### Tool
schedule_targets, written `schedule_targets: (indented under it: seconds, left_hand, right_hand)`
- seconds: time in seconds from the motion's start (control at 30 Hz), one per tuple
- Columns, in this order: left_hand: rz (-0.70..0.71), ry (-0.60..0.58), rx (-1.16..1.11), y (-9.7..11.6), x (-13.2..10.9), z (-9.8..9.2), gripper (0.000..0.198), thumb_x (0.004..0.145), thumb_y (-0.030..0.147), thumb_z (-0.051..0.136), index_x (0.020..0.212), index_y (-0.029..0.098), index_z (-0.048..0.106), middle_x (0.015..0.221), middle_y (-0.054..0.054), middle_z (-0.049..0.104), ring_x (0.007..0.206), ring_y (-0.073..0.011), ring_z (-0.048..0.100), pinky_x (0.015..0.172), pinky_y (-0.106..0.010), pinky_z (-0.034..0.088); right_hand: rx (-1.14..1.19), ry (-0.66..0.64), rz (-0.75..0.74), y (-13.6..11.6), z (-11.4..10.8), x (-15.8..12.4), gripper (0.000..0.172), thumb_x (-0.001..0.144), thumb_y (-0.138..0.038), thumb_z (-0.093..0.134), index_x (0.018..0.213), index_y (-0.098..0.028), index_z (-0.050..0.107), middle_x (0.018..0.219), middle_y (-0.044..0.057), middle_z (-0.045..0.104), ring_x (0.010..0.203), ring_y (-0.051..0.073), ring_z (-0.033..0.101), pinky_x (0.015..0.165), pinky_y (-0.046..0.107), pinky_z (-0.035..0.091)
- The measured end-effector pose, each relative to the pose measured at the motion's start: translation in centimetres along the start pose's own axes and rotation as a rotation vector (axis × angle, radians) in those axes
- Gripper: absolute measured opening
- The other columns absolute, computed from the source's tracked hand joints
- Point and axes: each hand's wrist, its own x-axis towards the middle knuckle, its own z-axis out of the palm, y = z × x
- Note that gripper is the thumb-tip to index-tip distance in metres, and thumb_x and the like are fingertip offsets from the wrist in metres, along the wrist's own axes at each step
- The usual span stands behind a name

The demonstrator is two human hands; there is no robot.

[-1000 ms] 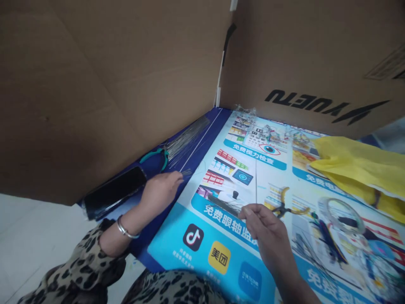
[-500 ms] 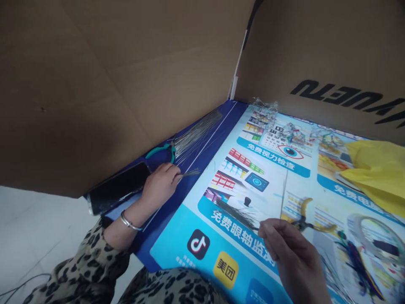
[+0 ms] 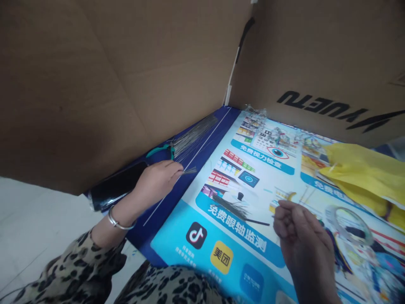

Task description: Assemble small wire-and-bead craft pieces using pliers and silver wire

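Observation:
My left hand [image 3: 160,179] is closed around a small bunch of thin wires [image 3: 190,170], whose tips stick out past the fingers. Just beyond it lie teal-handled pliers [image 3: 160,150] and a larger spread of thin metal wires [image 3: 196,137]. My right hand [image 3: 305,245] is closed above the printed sheet [image 3: 177,228]; what it holds, if anything, is hidden. It covers most of a pair of yellow-handled pliers [image 3: 291,196]. To its left rests a bundle of dark, thin wires [image 3: 230,207] with a black strip [image 3: 257,222] at its near end.
A black phone-like slab [image 3: 118,183] lies beside my left forearm. Cardboard walls [image 3: 126,76] rise at the left and back. Clear, tangled scraps [image 3: 278,137] sit at the back. At the right are a yellow bag [image 3: 357,169] and a roll of clear tape [image 3: 349,223].
My right hand has come away from the dark wire bundle's black end, moving right and up, and now covers the yellow pliers. My left hand keeps its wires. The view has shifted slightly.

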Motion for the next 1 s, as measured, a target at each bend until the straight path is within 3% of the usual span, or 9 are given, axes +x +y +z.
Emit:
schedule_targets:
  seconds: [0.13,0.33,0.43,0.5,0.53,0.63,0.73,0.87,1.0]
  left_hand:
    - [0.217,-0.034,0.012,3.3,1.8,-1.2,0.025,0.088,0.027,0.040,0.087,0.019,0.063,0.082,-0.005,0.064,0.082,-0.0169,0.059,0.071,-0.026,0.043]
    - [0.442,-0.061,-0.187,8.7,5.9,-1.8,0.028,0.086,0.033,0.041,0.082,0.022,0.066,0.081,-0.004,0.066,0.079,-0.0176,0.060,0.069,-0.027,0.043]
    - [0.482,-0.110,-0.286,10.9,8.7,-0.8,0.028,0.084,0.032,0.042,0.078,0.021,0.066,0.077,-0.003,0.067,0.073,-0.0165,0.060,0.064,-0.025,0.041]
    - [0.438,-0.140,-0.373,11.5,10.7,0.4,0.028,0.083,0.033,0.042,0.075,0.020,0.066,0.071,-0.002,0.066,0.068,-0.0152,0.059,0.059,-0.023,0.040]
    - [0.388,-0.120,-0.448,11.5,11.6,1.1,0.028,0.083,0.033,0.042,0.075,0.019,0.065,0.070,-0.001,0.066,0.066,-0.0144,0.059,0.058,-0.022,0.040]
    - [0.236,-0.048,-0.631,10.4,14.0,3.0,0.026,0.080,0.033,0.044,0.076,0.018,0.064,0.072,-0.001,0.067,0.062,-0.0127,0.060,0.058,-0.022,0.041]
    - [0.163,0.013,-0.652,8.4,15.5,3.9,0.025,0.079,0.032,0.045,0.074,0.017,0.063,0.070,-0.001,0.067,0.058,-0.0123,0.061,0.057,-0.022,0.040]
    - [0.114,0.068,-0.693,5.7,16.8,3.8,0.024,0.077,0.031,0.045,0.074,0.016,0.062,0.070,-0.002,0.066,0.057,-0.0117,0.060,0.057,-0.022,0.041]
    - [0.071,0.063,-0.692,4.5,17.5,3.9,0.022,0.077,0.030,0.046,0.077,0.015,0.063,0.071,-0.002,0.067,0.056,-0.0113,0.060,0.057,-0.022,0.043]
  right_hand:
    - [0.047,-0.079,-0.039,-1.4,0.2,0.3,0.022,0.077,-0.039,0.058,0.088,-0.020,0.061,0.064,-0.002,0.050,0.044,0.005,0.037,0.040,0.019,0.027]
    - [0.090,-0.153,-0.049,-3.0,0.9,1.9,0.031,0.074,-0.049,0.055,0.088,-0.021,0.056,0.061,-0.005,0.047,0.039,0.005,0.030,0.037,0.021,0.021]
    - [-0.200,-0.238,-0.051,-2.5,1.3,3.7,0.036,0.078,-0.051,0.048,0.090,-0.018,0.056,0.056,-0.005,0.049,0.036,0.005,0.028,0.035,0.021,0.017]
    - [-0.571,-0.245,-0.146,-1.9,1.9,5.3,0.035,0.086,-0.045,0.034,0.097,-0.019,0.054,0.056,-0.005,0.054,0.037,0.007,0.033,0.037,0.020,0.025]
    - [-0.803,-0.223,-0.196,-1.6,2.2,6.2,0.033,0.088,-0.040,0.029,0.098,-0.020,0.053,0.058,-0.004,0.057,0.039,0.007,0.038,0.040,0.020,0.030]
    - [-0.995,-0.197,-0.204,-0.6,3.4,9.1,0.025,0.088,-0.027,0.031,0.096,-0.019,0.053,0.061,-0.002,0.062,0.048,0.010,0.050,0.051,0.021,0.038]
    - [-1.188,-0.194,-0.220,0.4,4.8,11.4,0.021,0.087,-0.023,0.037,0.091,-0.020,0.058,0.074,0.004,0.066,0.067,0.014,0.058,0.063,0.024,0.040]
    - [-1.413,-0.190,-0.248,1.7,6.2,12.9,0.023,0.087,-0.022,0.039,0.089,-0.018,0.062,0.088,0.011,0.065,0.085,0.021,0.059,0.070,0.030,0.039]
    - [-1.547,-0.169,-0.307,2.4,6.6,13.5,0.026,0.087,-0.017,0.038,0.089,-0.018,0.064,0.095,0.012,0.063,0.092,0.022,0.058,0.075,0.030,0.039]
